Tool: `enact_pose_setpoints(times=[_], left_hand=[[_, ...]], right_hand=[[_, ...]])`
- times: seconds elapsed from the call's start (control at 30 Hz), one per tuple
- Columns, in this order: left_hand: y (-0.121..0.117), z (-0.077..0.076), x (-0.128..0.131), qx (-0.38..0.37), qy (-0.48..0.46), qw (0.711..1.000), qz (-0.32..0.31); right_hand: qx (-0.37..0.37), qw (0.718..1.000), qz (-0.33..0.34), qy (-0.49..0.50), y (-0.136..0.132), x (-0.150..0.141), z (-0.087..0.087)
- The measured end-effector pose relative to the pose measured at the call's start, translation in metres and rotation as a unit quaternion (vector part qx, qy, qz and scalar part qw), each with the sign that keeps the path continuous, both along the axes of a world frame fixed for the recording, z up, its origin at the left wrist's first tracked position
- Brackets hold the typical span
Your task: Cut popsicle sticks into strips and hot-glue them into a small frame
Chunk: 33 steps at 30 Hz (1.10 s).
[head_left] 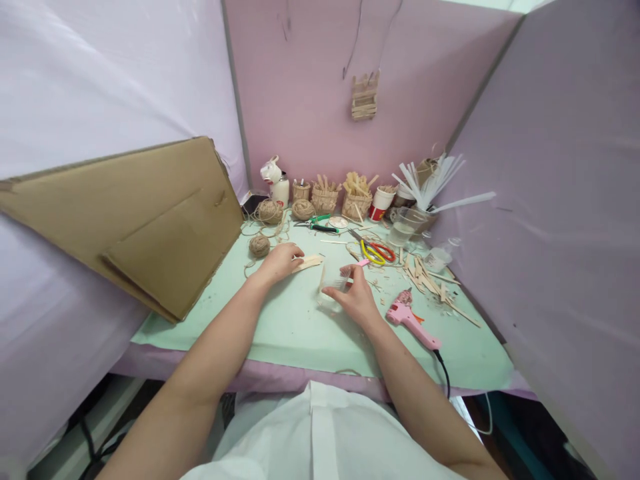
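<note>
My left hand [280, 261] lies on the green mat [290, 320], fingers curled down onto a flat piece of joined wooden sticks [309, 263], pressing it to the table. My right hand [356, 293] is closed around a small clear plastic cup [331, 293] that rests on the mat; a thin wooden stick [323, 275] stands up beside it. A small pink object [361, 263] shows at my right fingertips. The cup is partly hidden by the fingers.
A pink glue gun [409, 319] with a black cord lies right of my right hand. Yellow and red scissors [376, 252], loose stick scraps [430, 283], twine balls [259, 245], stick baskets [325, 198], cups and green pliers [317, 223] line the back. Folded cardboard [150, 220] leans at left.
</note>
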<state>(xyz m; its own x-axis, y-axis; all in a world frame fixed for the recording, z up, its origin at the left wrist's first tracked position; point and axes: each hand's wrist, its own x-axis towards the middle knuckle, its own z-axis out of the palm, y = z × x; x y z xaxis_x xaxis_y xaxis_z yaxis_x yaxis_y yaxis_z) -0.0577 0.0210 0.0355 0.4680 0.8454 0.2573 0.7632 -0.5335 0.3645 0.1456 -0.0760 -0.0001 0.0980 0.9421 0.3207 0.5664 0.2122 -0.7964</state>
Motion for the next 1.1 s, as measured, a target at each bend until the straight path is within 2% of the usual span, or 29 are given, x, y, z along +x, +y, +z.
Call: enact_pose_setpoints(times=[0.2, 0.43, 0.83, 1.1], left_hand=[[-0.005, -0.008, 0.009, 0.014, 0.07, 0.997, 0.02], [-0.007, -0.011, 0.013, -0.006, 0.044, 0.998, 0.035], [-0.001, -0.006, 0.01, -0.035, -0.089, 0.994, 0.06], [-0.003, -0.002, 0.006, -0.119, -0.225, 0.961, 0.106]], right_hand=[[-0.011, 1.0, 0.003, -0.02, 0.001, 0.0, -0.003], [-0.02, 0.999, 0.017, -0.037, 0.0, -0.001, -0.006], [-0.01, 0.999, 0.03, -0.031, 0.001, 0.001, -0.008], [-0.003, 0.999, 0.032, -0.02, 0.002, 0.001, -0.008]])
